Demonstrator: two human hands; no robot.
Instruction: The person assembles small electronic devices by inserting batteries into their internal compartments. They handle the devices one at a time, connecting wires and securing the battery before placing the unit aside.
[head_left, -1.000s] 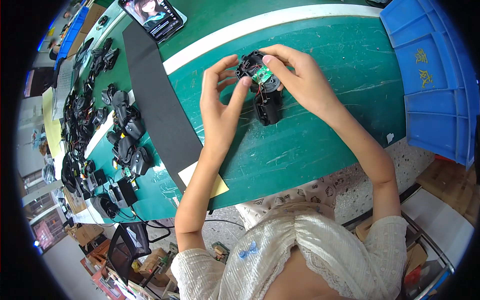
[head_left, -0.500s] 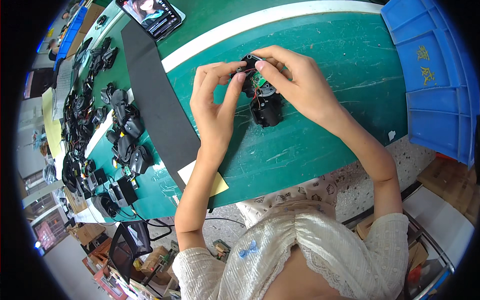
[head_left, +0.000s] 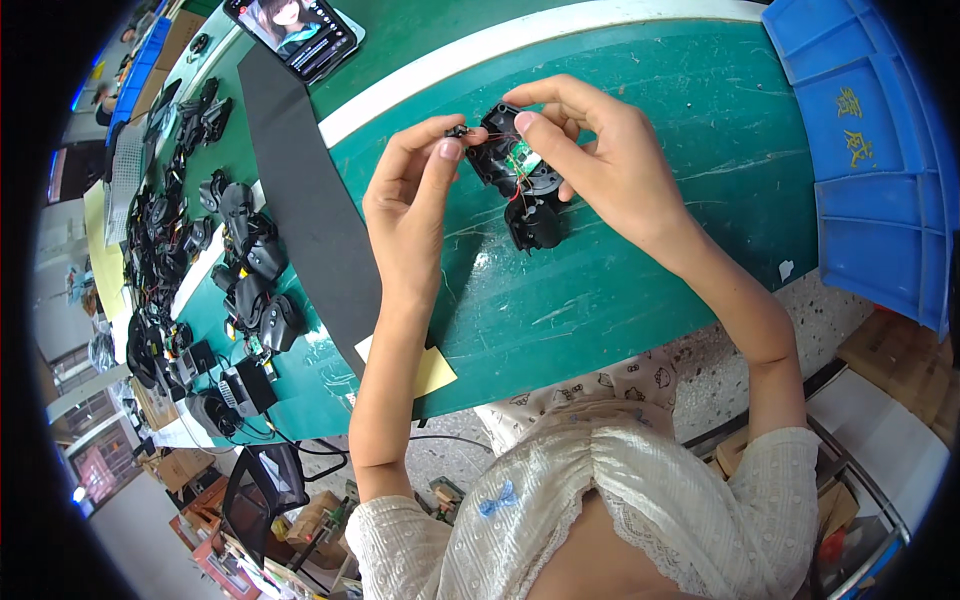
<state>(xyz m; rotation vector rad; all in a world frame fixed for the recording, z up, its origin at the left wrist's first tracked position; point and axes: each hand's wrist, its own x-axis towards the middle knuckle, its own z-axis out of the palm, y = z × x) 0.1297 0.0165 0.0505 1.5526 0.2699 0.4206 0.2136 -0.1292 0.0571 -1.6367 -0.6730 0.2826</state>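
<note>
At bench [head_left: 620,290]; housing [head_left: 528,184] fore-aft, prob.

The left hand [head_left: 408,208] makes a small pinch; the right hand [head_left: 610,170] curls inward. Both arms [head_left: 735,290] reach forward, bent.
</note>
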